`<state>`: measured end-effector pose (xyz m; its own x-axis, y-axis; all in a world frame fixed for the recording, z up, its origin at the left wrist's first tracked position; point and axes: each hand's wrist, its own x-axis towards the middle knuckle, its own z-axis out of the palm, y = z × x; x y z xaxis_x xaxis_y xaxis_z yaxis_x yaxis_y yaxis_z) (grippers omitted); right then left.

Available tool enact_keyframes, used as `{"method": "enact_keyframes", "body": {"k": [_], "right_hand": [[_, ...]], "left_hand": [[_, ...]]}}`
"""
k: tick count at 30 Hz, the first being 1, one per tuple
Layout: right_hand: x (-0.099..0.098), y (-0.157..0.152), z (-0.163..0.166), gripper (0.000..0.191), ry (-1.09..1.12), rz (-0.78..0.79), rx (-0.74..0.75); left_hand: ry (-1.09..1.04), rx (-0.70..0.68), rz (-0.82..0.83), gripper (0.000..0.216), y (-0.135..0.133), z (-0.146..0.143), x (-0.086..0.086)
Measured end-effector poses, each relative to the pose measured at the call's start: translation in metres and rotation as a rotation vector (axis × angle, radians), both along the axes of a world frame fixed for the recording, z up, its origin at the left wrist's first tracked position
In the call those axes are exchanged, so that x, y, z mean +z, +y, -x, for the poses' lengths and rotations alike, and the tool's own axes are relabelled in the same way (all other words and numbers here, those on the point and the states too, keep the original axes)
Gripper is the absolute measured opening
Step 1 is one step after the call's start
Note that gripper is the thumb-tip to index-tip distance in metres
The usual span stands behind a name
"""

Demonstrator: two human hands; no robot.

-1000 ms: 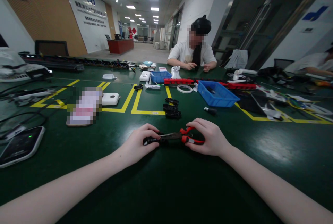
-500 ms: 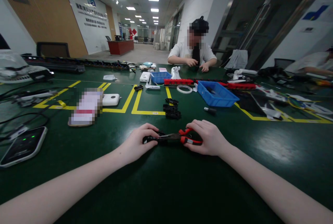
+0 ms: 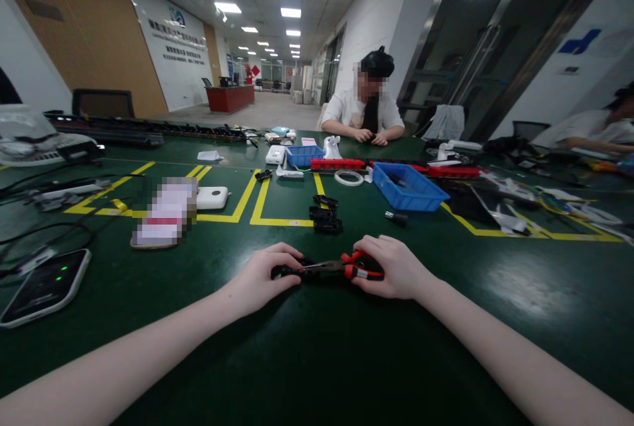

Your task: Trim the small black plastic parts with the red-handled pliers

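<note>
My left hand point(image 3: 270, 272) pinches a small black part point(image 3: 282, 271) between thumb and fingers; most of it is hidden by them. My right hand point(image 3: 391, 266) is closed round the red and black handles of long-nose pliers point(image 3: 329, 267). Their jaws point left and reach the black part at my left fingertips. Whether the tips grip it I cannot tell. Just beyond my hands lie several black plastic pieces point(image 3: 324, 213), close together on the green table point(image 3: 317, 360).
A blue bin point(image 3: 411, 188) stands beyond my right hand, with a short black cylinder point(image 3: 396, 217) before it. To the left are a phone point(image 3: 166, 211), a white device point(image 3: 212, 197) and a dark-screened device point(image 3: 44, 286) with cables. A person point(image 3: 364, 106) sits opposite.
The view has tipped up slightly, so the table things sit lower in it. The pliers' handles look a little closer together. The person opposite has brought both hands together.
</note>
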<state>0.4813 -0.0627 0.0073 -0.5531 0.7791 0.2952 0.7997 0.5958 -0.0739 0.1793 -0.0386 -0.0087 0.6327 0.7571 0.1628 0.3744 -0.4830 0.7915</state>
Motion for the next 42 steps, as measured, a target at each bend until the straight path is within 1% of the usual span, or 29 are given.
{"method": "enact_keyframes", "body": {"k": [4, 14, 17, 22, 32, 39, 42], "right_hand": [[0.001, -0.003, 0.001, 0.039, -0.013, 0.006, -0.012], [0.003, -0.015, 0.01, 0.042, -0.021, -0.029, -0.045], [0.004, -0.014, 0.009, 0.041, -0.016, -0.011, -0.043], [0.006, -0.01, 0.005, 0.038, -0.013, 0.042, -0.038], [0.01, -0.01, 0.004, 0.036, -0.005, 0.087, -0.051], [0.007, -0.01, 0.003, 0.037, -0.01, 0.025, -0.016], [0.004, -0.011, 0.0, 0.047, 0.004, -0.041, 0.026]], "left_hand": [[0.004, -0.004, -0.012, 0.012, -0.001, -0.001, 0.0], [-0.004, -0.004, -0.02, 0.014, -0.005, -0.002, 0.006], [-0.007, -0.021, -0.031, 0.016, -0.004, -0.001, 0.004], [-0.009, -0.021, -0.043, 0.015, -0.004, -0.002, 0.002], [-0.002, -0.018, -0.038, 0.017, -0.007, -0.004, 0.007], [-0.016, -0.03, -0.035, 0.017, -0.006, -0.004, 0.006], [-0.015, -0.042, -0.043, 0.017, -0.005, -0.004, 0.005]]}}
